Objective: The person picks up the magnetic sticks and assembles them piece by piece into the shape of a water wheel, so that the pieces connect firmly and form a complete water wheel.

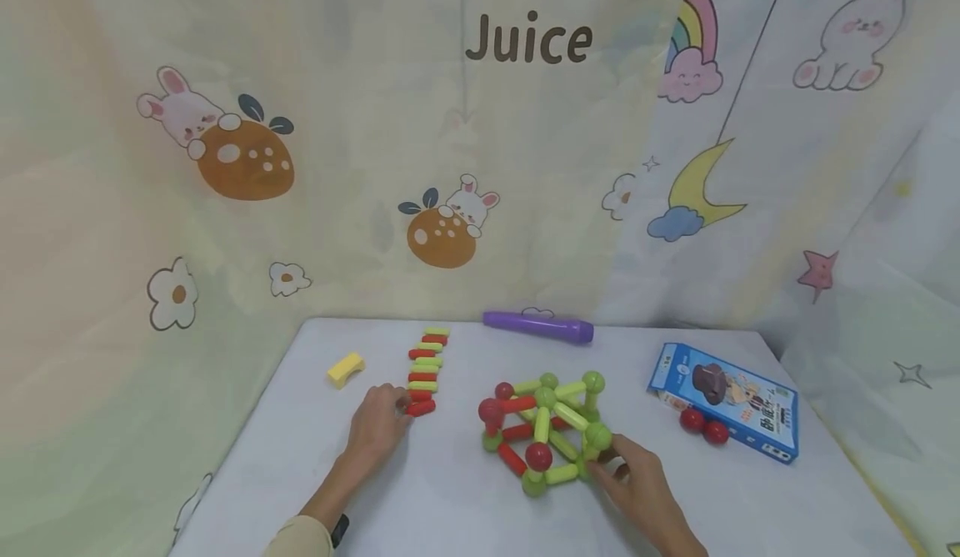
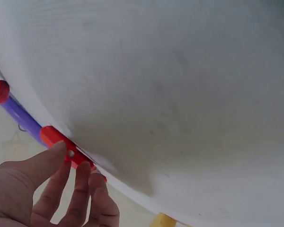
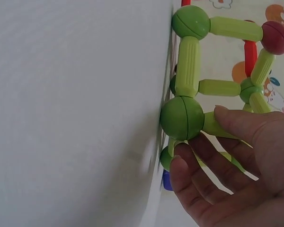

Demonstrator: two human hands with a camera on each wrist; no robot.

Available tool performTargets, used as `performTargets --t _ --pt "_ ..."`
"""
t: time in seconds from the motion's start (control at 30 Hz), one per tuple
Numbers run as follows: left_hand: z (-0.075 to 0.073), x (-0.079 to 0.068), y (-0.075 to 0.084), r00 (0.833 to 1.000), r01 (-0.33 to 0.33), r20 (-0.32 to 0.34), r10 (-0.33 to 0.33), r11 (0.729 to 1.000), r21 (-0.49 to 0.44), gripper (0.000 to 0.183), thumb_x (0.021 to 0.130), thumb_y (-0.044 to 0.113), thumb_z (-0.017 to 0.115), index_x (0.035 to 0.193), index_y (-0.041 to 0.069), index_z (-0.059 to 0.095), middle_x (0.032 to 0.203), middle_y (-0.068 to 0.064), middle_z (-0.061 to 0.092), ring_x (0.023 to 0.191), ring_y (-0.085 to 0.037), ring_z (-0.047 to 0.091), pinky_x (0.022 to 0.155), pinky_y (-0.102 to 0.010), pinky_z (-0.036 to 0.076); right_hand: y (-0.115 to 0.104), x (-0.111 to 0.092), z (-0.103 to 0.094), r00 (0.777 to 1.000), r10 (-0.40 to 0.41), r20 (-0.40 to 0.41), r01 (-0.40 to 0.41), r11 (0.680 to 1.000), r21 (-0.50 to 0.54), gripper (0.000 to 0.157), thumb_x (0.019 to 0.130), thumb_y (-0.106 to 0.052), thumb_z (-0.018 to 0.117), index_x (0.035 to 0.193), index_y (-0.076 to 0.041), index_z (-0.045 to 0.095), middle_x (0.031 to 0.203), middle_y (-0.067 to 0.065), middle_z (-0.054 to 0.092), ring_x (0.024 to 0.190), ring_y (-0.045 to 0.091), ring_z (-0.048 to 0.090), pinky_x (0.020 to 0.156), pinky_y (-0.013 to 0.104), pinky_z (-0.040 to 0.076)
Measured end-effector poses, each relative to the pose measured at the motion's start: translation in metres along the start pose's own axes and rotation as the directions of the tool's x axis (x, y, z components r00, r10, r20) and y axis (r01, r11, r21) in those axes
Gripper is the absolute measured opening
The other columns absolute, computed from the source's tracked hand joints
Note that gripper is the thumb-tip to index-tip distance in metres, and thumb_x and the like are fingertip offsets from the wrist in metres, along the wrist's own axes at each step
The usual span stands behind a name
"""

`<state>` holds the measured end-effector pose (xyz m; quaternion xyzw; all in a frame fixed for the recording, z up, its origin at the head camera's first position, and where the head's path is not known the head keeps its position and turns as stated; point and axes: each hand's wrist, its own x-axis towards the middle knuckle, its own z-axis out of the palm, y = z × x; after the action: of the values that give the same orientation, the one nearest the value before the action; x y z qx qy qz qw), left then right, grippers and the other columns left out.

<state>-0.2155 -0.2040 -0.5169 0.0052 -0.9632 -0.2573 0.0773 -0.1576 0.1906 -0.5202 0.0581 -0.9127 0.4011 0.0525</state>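
My left hand (image 1: 377, 425) pinches a red rod (image 1: 422, 408) between thumb and fingers at the near end of a row of rods. Red and light-green rods (image 1: 426, 362) lie side by side in that row, running away from me. In the left wrist view the thumb presses the red rod (image 2: 54, 137) near its middle. To the right stands a frame built of balls and rods (image 1: 545, 397), mostly green with some red. My right hand (image 1: 643, 490) holds its near right corner, thumb and fingers around a light-green rod (image 3: 211, 125) beside a green ball (image 3: 182, 118).
A yellow arched block (image 1: 346, 370) lies left of the row. The purple microphone-shaped stick (image 1: 536, 325) rests along the table's back edge. On the right is a blue picture box (image 1: 757, 407), with two red balls (image 1: 692, 420) at its near side. A printed curtain hangs behind.
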Motion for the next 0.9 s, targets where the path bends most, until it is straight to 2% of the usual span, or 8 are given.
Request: performTargets --t 0.1,0.3,0.4,0.5,0.63,0.77,0.83,0.9 --pt "0.001 -0.001 0.001 1.000 0.020 0.010 -0.020 0.999 -0.041 0.019 0.086 0.007 0.091 0.100 0.005 0.078 0.091 -0.005 0.068 0.086 -0.020 0.057 0.071 -0.033 0.055 0.001 0.000 0.001 1.000 0.006 0.008 -0.006 1.000 0.001 0.022 0.090 -0.007 0.087 0.106 -0.013 0.073 0.095 -0.006 0.072 0.090 0.012 0.066 0.070 0.023 0.057" --pt "0.004 -0.005 0.002 0.997 0.031 0.078 -0.017 0.982 -0.185 0.026 0.088 0.006 0.089 0.113 0.004 0.081 0.098 -0.004 0.073 0.089 -0.018 0.062 0.076 -0.033 0.061 0.001 0.001 0.000 1.000 0.022 0.017 -0.022 1.000 -0.005 0.022 0.091 -0.009 0.087 0.106 -0.013 0.073 0.096 -0.007 0.072 0.090 0.012 0.066 0.070 0.023 0.056" --pt "0.001 -0.010 0.005 0.993 0.041 0.121 -0.011 0.966 -0.254 0.025 0.090 0.007 0.087 0.115 0.004 0.081 0.103 -0.003 0.074 0.093 -0.018 0.063 0.078 -0.033 0.062 0.001 0.001 0.000 1.000 0.024 0.021 -0.024 1.000 -0.001 0.022 0.091 -0.009 0.087 0.107 -0.013 0.073 0.096 -0.007 0.073 0.091 0.012 0.066 0.070 0.023 0.056" --pt "-0.005 -0.016 0.011 0.983 0.074 0.184 -0.012 0.939 -0.336 0.021 0.093 0.009 0.085 0.113 0.007 0.081 0.103 -0.001 0.075 0.091 -0.017 0.065 0.075 -0.031 0.062 0.002 0.001 0.000 1.000 0.021 0.022 -0.022 1.000 0.004 0.022 0.090 -0.010 0.087 0.106 -0.013 0.073 0.097 -0.007 0.073 0.091 0.013 0.067 0.070 0.023 0.056" --pt "-0.012 -0.027 0.024 0.960 0.102 0.276 0.040 0.871 -0.480 0.019 0.096 0.014 0.083 0.114 0.008 0.080 0.098 -0.003 0.077 0.087 -0.020 0.069 0.071 -0.030 0.060 0.002 0.001 0.000 1.000 0.014 0.018 -0.014 1.000 0.007 0.022 0.090 -0.010 0.087 0.106 -0.013 0.072 0.097 -0.006 0.073 0.091 0.013 0.068 0.070 0.023 0.057" --pt "-0.015 -0.037 0.039 0.938 0.120 0.325 0.117 0.773 -0.623 0.020 0.100 0.019 0.079 0.116 0.006 0.079 0.101 -0.011 0.079 0.089 -0.026 0.072 0.072 -0.028 0.059 0.003 0.001 0.000 1.000 0.010 0.016 -0.010 1.000 0.005 0.022 0.090 -0.010 0.088 0.106 -0.013 0.073 0.097 -0.006 0.073 0.092 0.013 0.068 0.071 0.023 0.057" --pt "-0.014 -0.041 0.047 0.930 0.148 0.344 0.129 0.725 -0.673 0.023 0.103 0.022 0.076 0.118 0.005 0.079 0.103 -0.015 0.078 0.091 -0.030 0.071 0.073 -0.027 0.058 0.004 0.001 0.000 1.000 0.009 0.018 -0.009 1.000 0.004 0.022 0.090 -0.011 0.088 0.107 -0.013 0.073 0.097 -0.007 0.073 0.093 0.014 0.068 0.071 0.023 0.057" --pt "-0.013 -0.045 0.055 0.923 0.184 0.364 0.124 0.689 -0.701 0.026 0.104 0.024 0.074 0.120 0.004 0.078 0.104 -0.017 0.078 0.091 -0.030 0.071 0.075 -0.027 0.059 0.004 0.002 0.001 1.000 0.007 0.019 -0.007 1.000 0.004 0.022 0.090 -0.011 0.088 0.107 -0.013 0.073 0.097 -0.007 0.073 0.093 0.014 0.068 0.071 0.023 0.057"
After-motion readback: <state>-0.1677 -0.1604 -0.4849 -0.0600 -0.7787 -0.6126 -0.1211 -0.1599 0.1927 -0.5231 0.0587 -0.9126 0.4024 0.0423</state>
